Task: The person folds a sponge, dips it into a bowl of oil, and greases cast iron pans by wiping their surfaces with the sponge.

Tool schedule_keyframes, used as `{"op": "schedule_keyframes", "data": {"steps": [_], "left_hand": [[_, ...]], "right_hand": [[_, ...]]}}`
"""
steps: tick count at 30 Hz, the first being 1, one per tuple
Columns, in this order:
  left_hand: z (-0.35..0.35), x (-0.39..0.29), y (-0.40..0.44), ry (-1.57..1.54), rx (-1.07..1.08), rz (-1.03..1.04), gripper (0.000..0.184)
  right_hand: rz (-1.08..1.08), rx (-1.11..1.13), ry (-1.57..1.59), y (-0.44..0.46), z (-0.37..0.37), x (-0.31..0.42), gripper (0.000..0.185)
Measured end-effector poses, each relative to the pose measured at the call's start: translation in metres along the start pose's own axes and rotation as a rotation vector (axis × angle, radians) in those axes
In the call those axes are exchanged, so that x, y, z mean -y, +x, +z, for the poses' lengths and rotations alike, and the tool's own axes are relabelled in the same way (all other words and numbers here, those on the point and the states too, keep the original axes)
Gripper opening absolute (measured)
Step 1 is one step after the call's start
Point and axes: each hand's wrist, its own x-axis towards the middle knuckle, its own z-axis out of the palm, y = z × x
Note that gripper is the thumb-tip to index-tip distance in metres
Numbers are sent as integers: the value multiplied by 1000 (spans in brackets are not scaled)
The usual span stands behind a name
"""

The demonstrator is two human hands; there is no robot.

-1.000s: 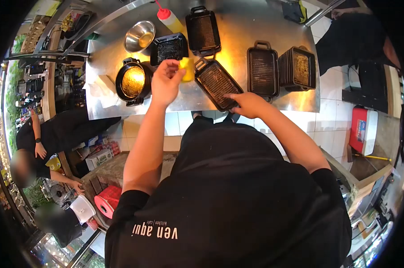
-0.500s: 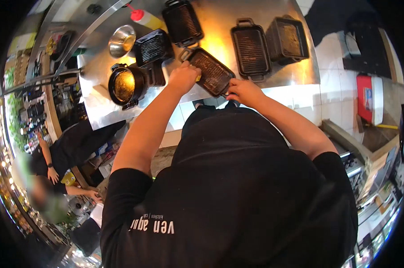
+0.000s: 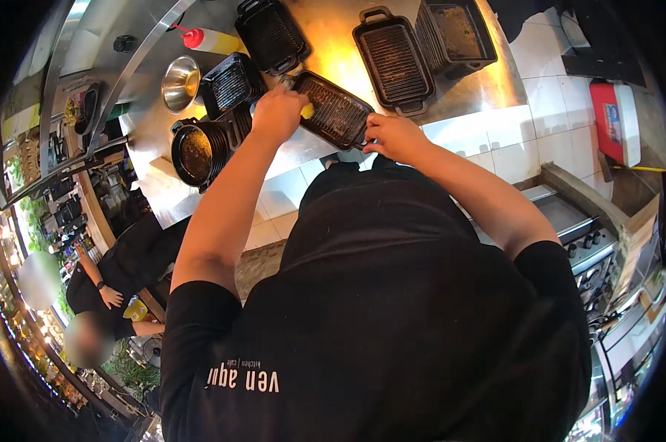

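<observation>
A black rectangular cast-iron grill pan [image 3: 334, 110] with a ridged, brownish inside lies tilted near the front edge of the metal table [image 3: 325, 37]. My left hand [image 3: 277, 114] is closed at its left end, with a small yellow sponge-like piece [image 3: 308, 110] showing at the fingers against the pan. My right hand [image 3: 395, 138] pinches the pan's near right end by its handle. Just beyond my left hand sit another ridged pan [image 3: 231, 85] and a stack of round black pans [image 3: 196, 153]. A further grill pan [image 3: 272, 37] lies behind.
On the right are a ridged grill pan [image 3: 395, 65] and a stack of deeper rectangular pans [image 3: 459, 33]. A metal bowl [image 3: 180, 85] and a red-capped squeeze bottle [image 3: 207, 40] stand at the left. A co-worker [image 3: 130, 258] is at far left; a red-and-white cooler [image 3: 614, 124] at right.
The view has shifted, so the table things appear further left and up. My left hand and the yellow piece stay at the pan's left end; my right hand keeps its hold.
</observation>
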Motion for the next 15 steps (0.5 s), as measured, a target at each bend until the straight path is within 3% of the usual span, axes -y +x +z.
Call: {"op": "schedule_keyframes", "data": {"steps": [3,5,7,9,13,15], "left_hand": [[-8,-24,16,-205,-165,-30,28],[5,-46,30,-229,-294,153,25],[16,-59,29,-245,-266,176,27],[22,-67,20,-229,-206,222,30],[7,-42,-3,-57,178,295,33],[-9,-41,9,-66,243,283,32]], "right_hand": [[-38,-93,53,-6,4,-2,31],[-19,-141,86,-9,7,-1,31],[6,-114,93,-9,2,2,30],[28,-87,94,-7,1,2,30],[-20,-158,78,-7,8,0,31],[-28,-182,79,-7,7,-3,31]]}}
